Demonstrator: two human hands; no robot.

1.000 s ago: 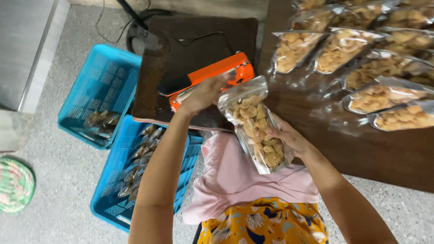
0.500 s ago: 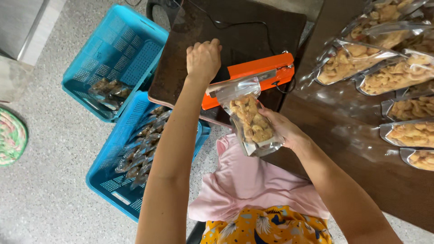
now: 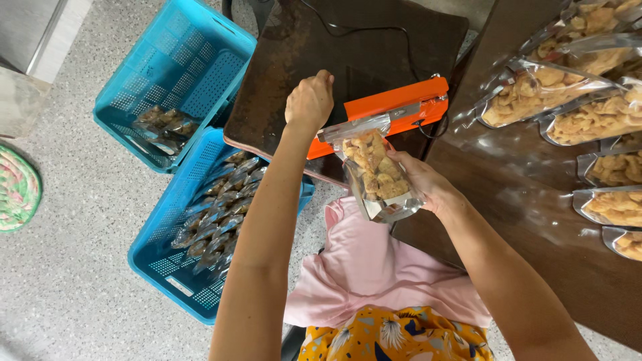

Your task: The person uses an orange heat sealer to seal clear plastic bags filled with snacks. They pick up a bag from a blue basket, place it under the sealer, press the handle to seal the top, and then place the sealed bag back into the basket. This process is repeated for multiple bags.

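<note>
Single head view, looking steeply down from above at close range onto both forearms, the sealer and the bag near centre. Faces forward over the dark stool, with blue crates on the floor at left and a brown table at right. No second view to overlap.

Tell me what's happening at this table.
A person holds a clear bag of fried snacks in the right hand, its top edge laid in the orange heat sealer. The left hand, closed in a fist, sits at the sealer's near end. Filled bags lie on the table; two blue crates hold more.
</note>
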